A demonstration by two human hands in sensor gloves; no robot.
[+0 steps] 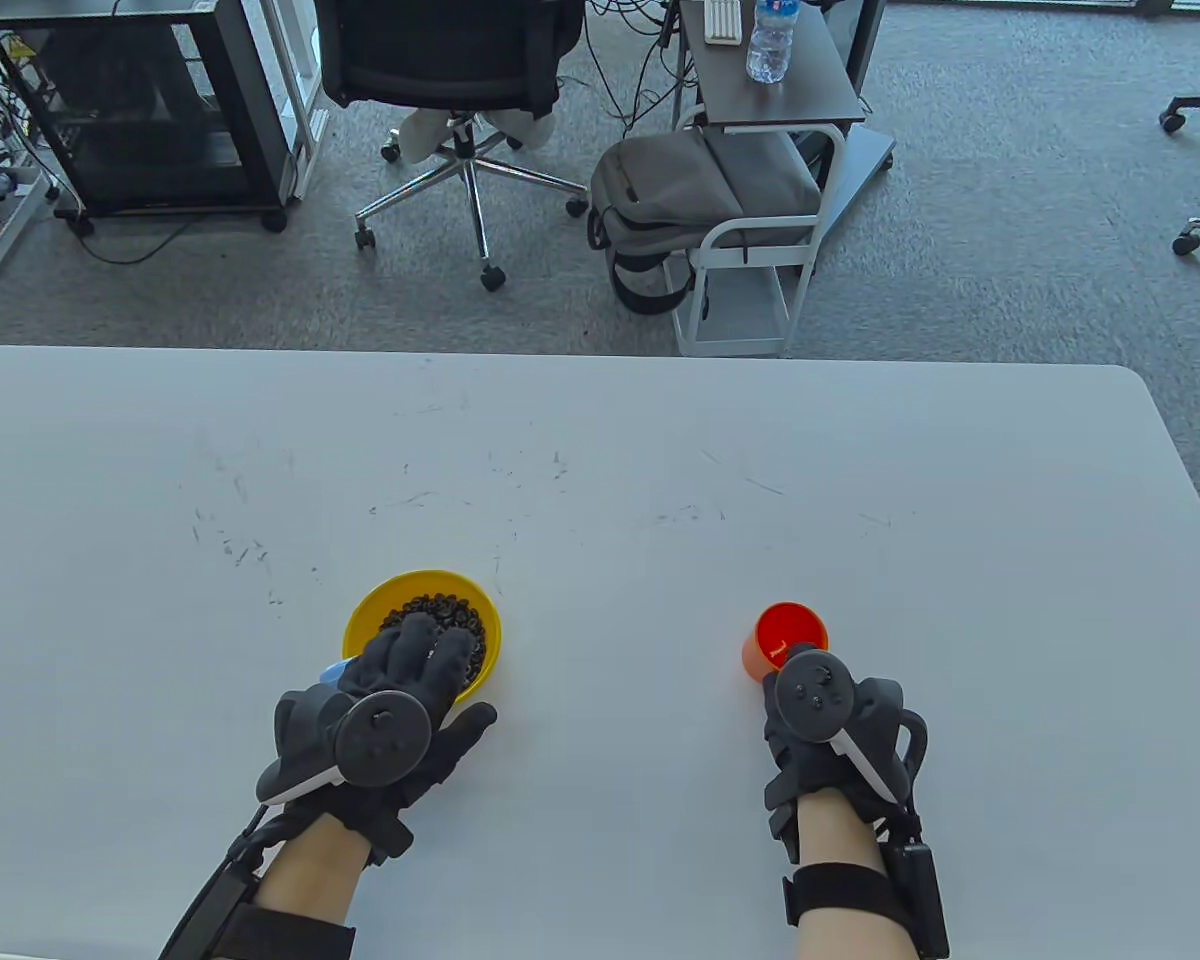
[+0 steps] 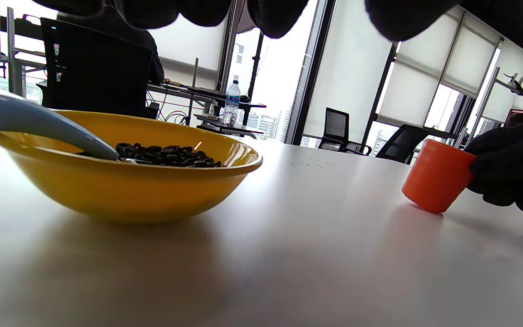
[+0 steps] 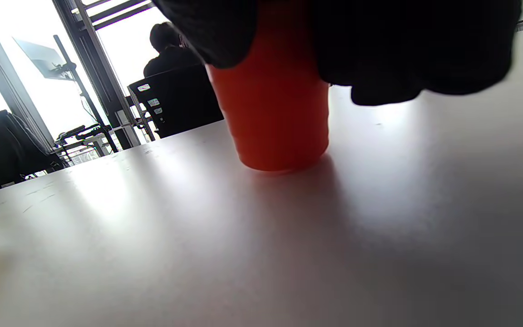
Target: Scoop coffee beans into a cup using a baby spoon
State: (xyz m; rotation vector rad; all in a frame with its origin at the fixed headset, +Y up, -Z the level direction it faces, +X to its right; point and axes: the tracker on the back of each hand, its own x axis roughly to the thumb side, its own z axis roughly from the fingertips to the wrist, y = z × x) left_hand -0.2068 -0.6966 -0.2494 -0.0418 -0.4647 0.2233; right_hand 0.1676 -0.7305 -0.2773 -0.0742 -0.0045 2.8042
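Observation:
A yellow bowl (image 1: 400, 597) of coffee beans (image 1: 438, 606) stands at the front centre-left of the white table (image 1: 600, 470). A light blue baby spoon (image 2: 30, 120) leans on the bowl's rim with its tip in the beans (image 2: 166, 155); only a bit of it shows in the table view (image 1: 332, 671). My left hand (image 1: 428, 655) hovers flat over the near side of the bowl (image 2: 120, 190) with fingers stretched out, holding nothing. My right hand (image 1: 810, 690) grips the orange cup (image 1: 788, 635), which stands upright on the table. The cup (image 3: 273, 118) shows between its fingers (image 3: 407, 50).
Beyond the table's far edge stand an office chair (image 1: 460, 90), a grey backpack (image 1: 690, 200) and a small cart (image 1: 760, 110) with a water bottle (image 1: 770, 40). Bare table lies between bowl and cup.

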